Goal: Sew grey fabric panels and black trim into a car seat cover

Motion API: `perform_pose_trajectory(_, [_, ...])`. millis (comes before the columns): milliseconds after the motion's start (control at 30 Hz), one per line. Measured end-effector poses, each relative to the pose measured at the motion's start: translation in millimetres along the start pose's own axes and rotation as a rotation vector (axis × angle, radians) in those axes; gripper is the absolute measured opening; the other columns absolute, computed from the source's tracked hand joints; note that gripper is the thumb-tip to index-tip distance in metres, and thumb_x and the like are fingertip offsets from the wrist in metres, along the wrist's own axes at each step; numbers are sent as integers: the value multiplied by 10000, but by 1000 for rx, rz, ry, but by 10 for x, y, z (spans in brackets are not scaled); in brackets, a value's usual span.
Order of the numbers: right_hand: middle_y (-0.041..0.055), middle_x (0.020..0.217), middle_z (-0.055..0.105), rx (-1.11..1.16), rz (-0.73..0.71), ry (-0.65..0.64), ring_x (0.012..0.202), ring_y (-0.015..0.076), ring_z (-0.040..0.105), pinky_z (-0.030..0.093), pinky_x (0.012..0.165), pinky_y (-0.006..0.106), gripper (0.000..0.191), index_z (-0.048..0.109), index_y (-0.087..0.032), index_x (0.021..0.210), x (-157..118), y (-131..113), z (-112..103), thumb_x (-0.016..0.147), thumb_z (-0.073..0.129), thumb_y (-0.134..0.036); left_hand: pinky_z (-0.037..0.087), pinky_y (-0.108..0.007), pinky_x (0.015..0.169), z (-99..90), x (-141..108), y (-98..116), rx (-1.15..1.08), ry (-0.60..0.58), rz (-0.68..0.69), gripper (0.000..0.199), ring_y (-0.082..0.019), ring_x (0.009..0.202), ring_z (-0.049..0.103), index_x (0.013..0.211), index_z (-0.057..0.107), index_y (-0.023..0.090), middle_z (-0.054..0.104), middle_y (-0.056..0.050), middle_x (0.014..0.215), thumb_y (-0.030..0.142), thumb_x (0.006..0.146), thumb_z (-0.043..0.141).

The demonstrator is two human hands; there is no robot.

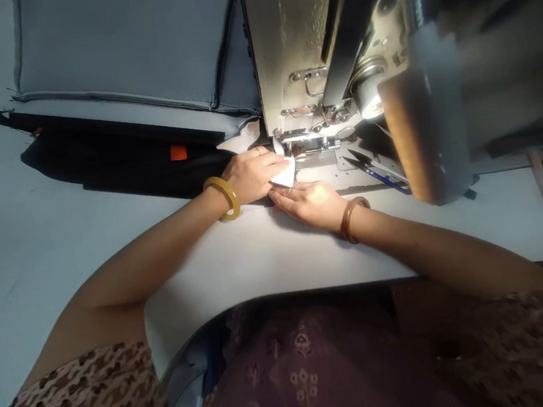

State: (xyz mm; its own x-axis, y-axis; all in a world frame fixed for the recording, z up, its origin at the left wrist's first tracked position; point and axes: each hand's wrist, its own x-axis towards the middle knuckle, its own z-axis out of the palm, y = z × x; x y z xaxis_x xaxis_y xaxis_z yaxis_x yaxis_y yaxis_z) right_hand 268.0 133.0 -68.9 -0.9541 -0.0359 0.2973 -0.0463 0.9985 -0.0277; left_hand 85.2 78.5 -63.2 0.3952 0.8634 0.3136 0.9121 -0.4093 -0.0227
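Observation:
Under the lit needle area of a sewing machine [307, 145] lies a small piece of white fabric [285, 173]. My left hand [252, 174] presses on this white piece, fingers stretched toward the presser foot. Just below it, my right hand [312, 204] rests on the machine bed's front edge, its fingertips at the white piece's lower edge and near the left fingers. Whether the right fingertips pinch anything is hidden. Black fabric [123, 157] with a small orange tab [178, 152] stretches left from under my left hand.
Grey padded fabric pieces [126, 44] lie behind the black fabric, against the machine. Blue-handled thread snips [378, 171] rest right of the needle. A blurred brown and grey object [417, 125] hangs in front at right. A pinkish stick-like tool [542, 180] lies far right.

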Motion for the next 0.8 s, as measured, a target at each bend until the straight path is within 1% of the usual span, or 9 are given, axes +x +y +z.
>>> perform_pose_trajectory(100, [139,1083,660,-35,12,-53,763,171,626,469,580,279,400,607,-61,1117,27,-2,-3,1007,276,-257,490,-279,760,1,-20,-19,-44,-3,-17,341,-186,893,612,1059,679,172,685,-35,1050,119,795,469])
perform_pose_trajectory(167, [162,1106,649,-71,-13,-38,784,183,641,495,578,285,365,596,-46,1140,5,-24,7,993,297,-195,487,-281,796,-4,-33,-15,-71,14,-24,316,-184,928,610,1054,675,160,674,-54,1074,124,817,469])
perform_pose_trajectory(267, [165,1071,662,-128,-66,85,855,212,663,530,589,288,313,605,-35,1124,-67,-76,36,952,352,-99,483,-273,777,-26,-32,5,-86,27,-19,252,-170,889,609,964,690,156,686,-56,990,136,852,466])
perform_pose_trajectory(333, [152,1041,676,-134,-69,172,868,212,670,544,594,278,290,623,-37,1087,-108,-106,48,934,379,-71,483,-261,737,-47,-22,17,-83,50,27,234,-161,831,605,905,694,157,692,-37,910,137,858,465])
perform_pose_trajectory(400, [151,1042,677,-118,-56,197,863,205,674,555,605,275,280,632,-37,1067,-125,-121,46,931,389,-68,485,-251,720,-63,-13,27,-71,79,86,223,-157,811,602,879,693,154,694,-24,886,140,857,471])
perform_pose_trajectory(467, [159,1063,668,-99,-44,166,881,208,672,563,622,285,287,630,-36,1074,-122,-128,31,930,383,-63,488,-244,732,-72,-12,36,-53,87,106,229,-153,826,604,872,692,150,694,-21,897,149,866,463])
perform_pose_trajectory(533, [165,1082,659,-88,-34,123,896,212,670,567,629,292,302,624,-38,1091,-111,-131,14,932,368,-59,488,-241,740,-72,-17,43,-48,68,90,254,-149,844,604,870,691,153,692,-24,896,154,884,437])
perform_pose_trajectory(700, [145,1071,668,-80,-16,117,869,200,671,563,627,285,324,633,-45,1076,-87,-120,-7,940,340,-65,478,-248,715,-74,-18,52,-67,13,48,305,-151,858,597,879,688,167,684,-23,870,149,903,384])
perform_pose_trajectory(800, [146,1078,666,-52,33,56,872,200,664,557,643,294,330,629,-46,1088,-67,-88,-14,955,332,-98,479,-254,737,-98,2,58,-39,-32,26,293,-154,882,599,929,684,170,682,-29,926,161,905,392])
